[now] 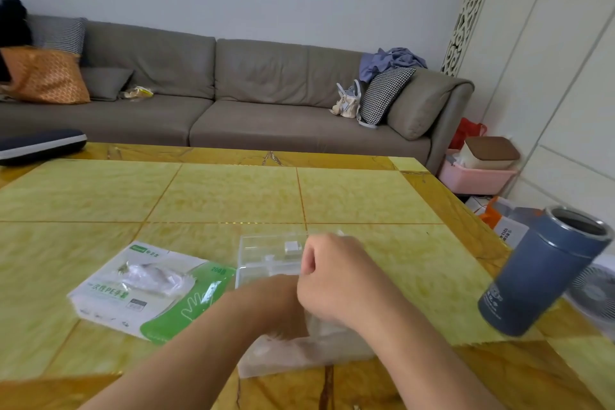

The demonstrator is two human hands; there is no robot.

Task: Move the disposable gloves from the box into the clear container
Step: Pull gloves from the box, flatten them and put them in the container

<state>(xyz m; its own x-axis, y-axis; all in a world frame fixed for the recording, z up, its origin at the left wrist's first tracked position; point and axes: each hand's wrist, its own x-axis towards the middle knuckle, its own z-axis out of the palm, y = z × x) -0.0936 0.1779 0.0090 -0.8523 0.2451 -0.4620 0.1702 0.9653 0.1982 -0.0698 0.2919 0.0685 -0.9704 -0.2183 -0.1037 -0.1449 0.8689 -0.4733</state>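
At lower centre we hold our right hand point(327, 271), fingers curled, and left hand point(283, 306), fingers hidden, over the clear container point(266, 258) on the worktop point(216, 196), glove box point(146, 289) lower left.

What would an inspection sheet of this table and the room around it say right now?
Surface: yellow tiled table.
Job's things: glove pack lies flat, gloves showing at its opening; clear container right of it, gloves bunched at its near end.
Clutter: blue-grey canister at right edge, lid off; dark pad far left.
Hands: right hand curled over container; left hand mostly hidden beneath it.
Cables: nothing seen.
Surroundings: grey sofa with cushions, pink basket, fan.
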